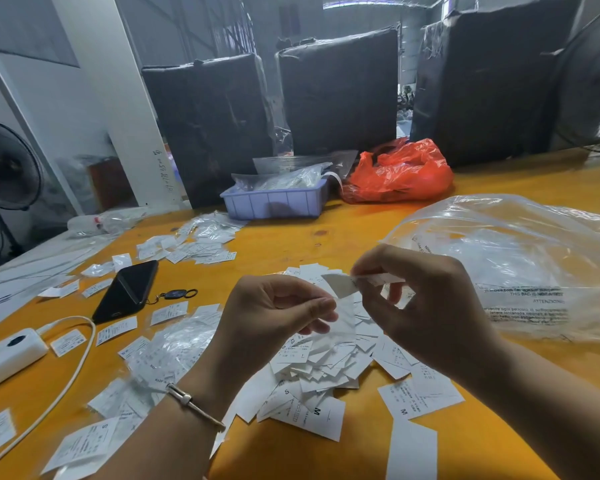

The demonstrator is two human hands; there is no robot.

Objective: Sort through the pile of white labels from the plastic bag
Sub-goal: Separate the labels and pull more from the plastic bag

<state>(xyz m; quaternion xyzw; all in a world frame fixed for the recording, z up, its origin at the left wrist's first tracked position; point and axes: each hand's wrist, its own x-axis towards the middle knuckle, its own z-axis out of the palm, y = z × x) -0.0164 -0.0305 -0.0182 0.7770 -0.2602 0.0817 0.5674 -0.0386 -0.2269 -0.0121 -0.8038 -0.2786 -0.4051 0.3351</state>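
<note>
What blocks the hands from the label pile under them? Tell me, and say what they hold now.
Nothing visible does. The label pile lies open on the yellow table directly beneath both hands. The right hand pinches one white label above the pile; the left hand hovers beside it, fingers curled at that label's lower edge.

Table (343, 226): smooth orange-yellow surface, slight sheen. Labels (312, 372): thin matt white paper, printed black. Plastic bag (520, 258) on my right: clear, glossy, crinkled film. Red bag (400, 173): shiny thin plastic. Tray (274, 202): matt lilac plastic. Phone (127, 291): glossy black. Bracelet (191, 403) on my wrist: polished metal.
</note>
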